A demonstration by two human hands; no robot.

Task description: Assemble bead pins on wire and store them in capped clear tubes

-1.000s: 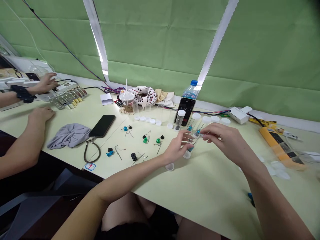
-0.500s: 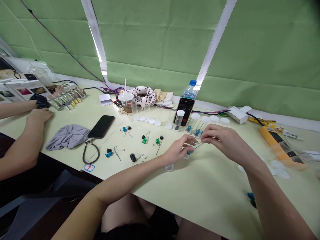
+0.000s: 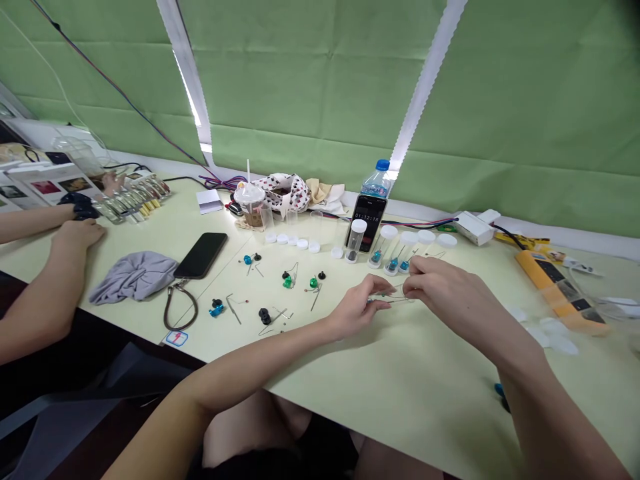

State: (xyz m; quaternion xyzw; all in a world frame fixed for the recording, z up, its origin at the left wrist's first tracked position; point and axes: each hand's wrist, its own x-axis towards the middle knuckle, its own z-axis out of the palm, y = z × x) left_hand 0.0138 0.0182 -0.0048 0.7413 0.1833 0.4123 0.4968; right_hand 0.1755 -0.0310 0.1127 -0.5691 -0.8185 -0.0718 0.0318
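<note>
Over the front part of the table, my left hand has its thumb and fingers closed round what looks like a clear tube, lying sideways with thin metal pieces at it. My right hand pinches at the tube's right end; what its fingertips hold is too small to tell. Behind my hands stand capped clear tubes, one with a black part and others with blue parts. To the left lie small sets of green parts, blue parts, black parts and bent wires.
A phone showing a timer leans on a water bottle. White caps, a drink cup, a dark phone and a grey cloth are leftward. An orange power strip lies right. Another person's arms are far left.
The round clear rim and white cap below my left hand no longer show. A round rim now appears between my hands, and the blue part by my left fingers is out of sight.
</note>
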